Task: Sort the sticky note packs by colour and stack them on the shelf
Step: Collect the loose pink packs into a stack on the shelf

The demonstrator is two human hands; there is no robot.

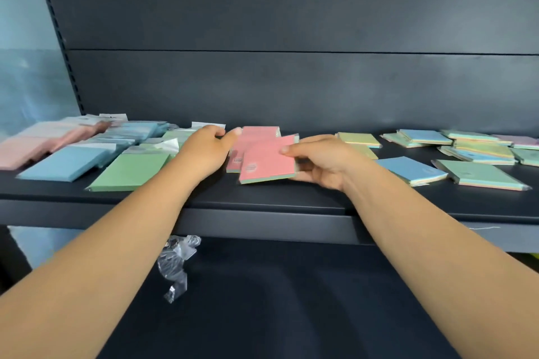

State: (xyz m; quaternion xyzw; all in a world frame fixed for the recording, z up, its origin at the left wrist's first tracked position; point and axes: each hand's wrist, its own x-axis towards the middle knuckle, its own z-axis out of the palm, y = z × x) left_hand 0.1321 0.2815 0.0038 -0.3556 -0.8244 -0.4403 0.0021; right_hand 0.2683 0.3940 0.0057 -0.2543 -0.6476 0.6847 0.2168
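Right hand (pixel 318 162) pinches a pink pack (pixel 267 162) above the shelf (pixel 262 198); left hand (pixel 208 151) rests spread, perhaps touching the pink stack (pixel 256 132). Crumpled plastic (pixel 176 262) lies below.

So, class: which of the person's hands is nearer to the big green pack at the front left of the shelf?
Left. The left hand lies just right of the green pack, almost beside it. The right hand is further right, beyond the pink packs, gripping one.

Left hand (pixel 205 151) flat, right hand (pixel 320 162) pinching.
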